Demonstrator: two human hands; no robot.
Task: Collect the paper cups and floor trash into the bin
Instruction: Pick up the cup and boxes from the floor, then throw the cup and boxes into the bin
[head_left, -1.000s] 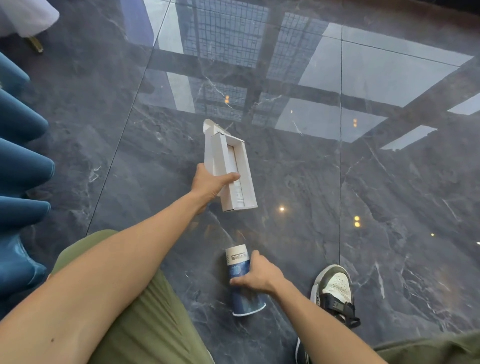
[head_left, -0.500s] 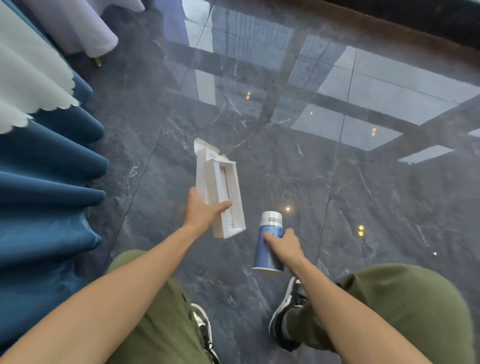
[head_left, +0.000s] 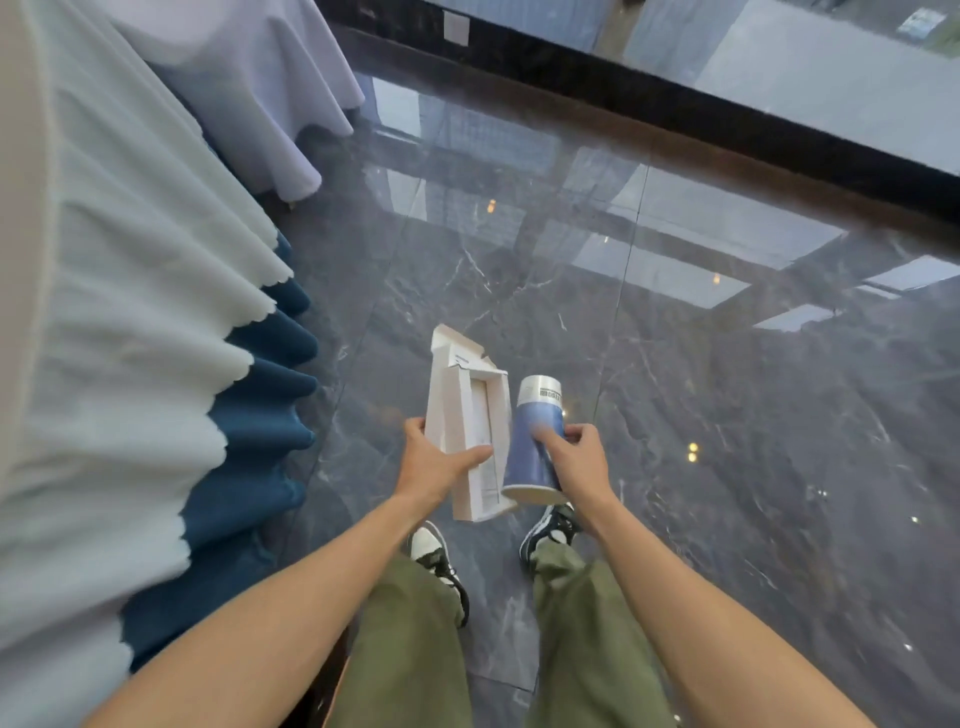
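Observation:
My left hand (head_left: 434, 465) grips an opened white cardboard box (head_left: 470, 415), its flap pointing away from me. Right beside it, my right hand (head_left: 579, 460) holds a blue paper cup (head_left: 535, 441) upside down, rim toward me and silver-grey base away. Both are held above the dark marble floor (head_left: 727, 415), in front of my legs. No bin is in view.
A table draped in pale cloth over blue skirting (head_left: 130, 338) runs along my left. A second table with a white cloth (head_left: 260, 88) stands at the back left. A black sill under glass (head_left: 675, 98) crosses the far side. My shoes (head_left: 439, 564) stand below my hands.
I have risen from a crouch to standing. My right hand lifted the blue cup off the floor and brought it beside the box, which my left hand kept holding.

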